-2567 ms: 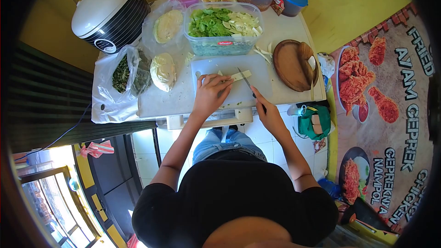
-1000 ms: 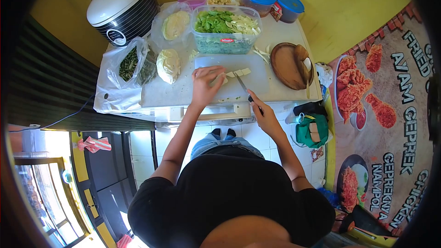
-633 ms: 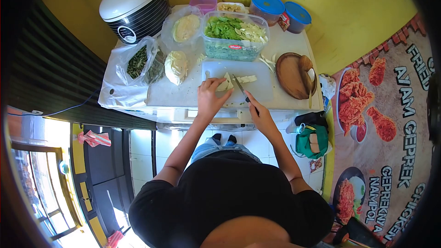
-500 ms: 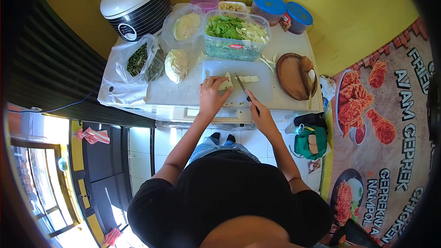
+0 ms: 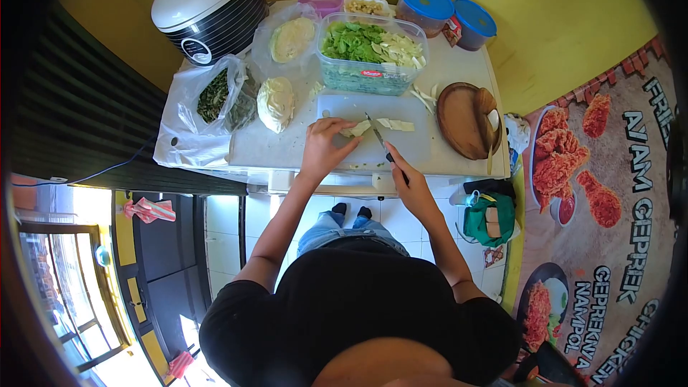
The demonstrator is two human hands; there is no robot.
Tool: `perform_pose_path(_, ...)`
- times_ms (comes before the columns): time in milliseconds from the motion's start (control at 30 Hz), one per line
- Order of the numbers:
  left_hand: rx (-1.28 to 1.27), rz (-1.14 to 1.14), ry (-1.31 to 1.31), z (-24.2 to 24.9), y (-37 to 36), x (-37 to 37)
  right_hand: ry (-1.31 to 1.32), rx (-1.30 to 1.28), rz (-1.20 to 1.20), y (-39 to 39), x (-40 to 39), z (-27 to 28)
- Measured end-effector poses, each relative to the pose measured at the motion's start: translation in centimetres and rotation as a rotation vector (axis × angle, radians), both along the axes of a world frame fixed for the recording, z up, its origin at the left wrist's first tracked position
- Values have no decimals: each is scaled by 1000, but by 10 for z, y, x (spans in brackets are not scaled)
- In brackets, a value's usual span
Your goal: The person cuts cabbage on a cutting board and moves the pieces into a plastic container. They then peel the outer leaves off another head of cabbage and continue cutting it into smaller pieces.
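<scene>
A kitchen knife [image 5: 375, 131] with a black handle is in the grip of my right hand [image 5: 410, 180], its blade pointing away from me over the pale cutting board [image 5: 419, 111]. Beside the blade, my left hand [image 5: 326, 147] presses a piece of cabbage [image 5: 356, 130] against the board, fingers bent over it. To the right of the blade lie cut cabbage strips [image 5: 395, 125]. A cabbage half [image 5: 276, 104] rests left of the board. Behind the board stands a clear plastic tub [image 5: 371, 80] of green leaves and shredded cabbage.
At the left are a rice cooker [image 5: 208, 0], a plastic bag of dark greens [image 5: 215, 97] and a bagged cabbage [image 5: 292, 39]. A round wooden plate [image 5: 459, 125] sits right, with blue-lidded containers [image 5: 426, 1] behind. The table's front edge [image 5: 330, 172] is just below my hands.
The cabbage piece under my left hand is turned flatter, and the knife blade is now right at its edge. The view has shifted slightly.
</scene>
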State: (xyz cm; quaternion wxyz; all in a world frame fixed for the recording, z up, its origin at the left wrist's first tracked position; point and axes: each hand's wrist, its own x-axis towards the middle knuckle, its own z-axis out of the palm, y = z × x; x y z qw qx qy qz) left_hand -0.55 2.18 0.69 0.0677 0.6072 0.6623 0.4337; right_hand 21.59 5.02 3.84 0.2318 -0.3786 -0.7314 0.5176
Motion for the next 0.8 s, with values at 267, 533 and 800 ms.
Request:
perform_pose_path(267,6,60,-37,-11,10,-4,-22,31,25,0,-2,-11)
perform_pose_path(533,73,106,-55,-9,7,2,-230,170,36,-1,-6,-10)
perform_pose_path(800,67,97,-81,-13,6,1,-275,142,37,9,-20,-9)
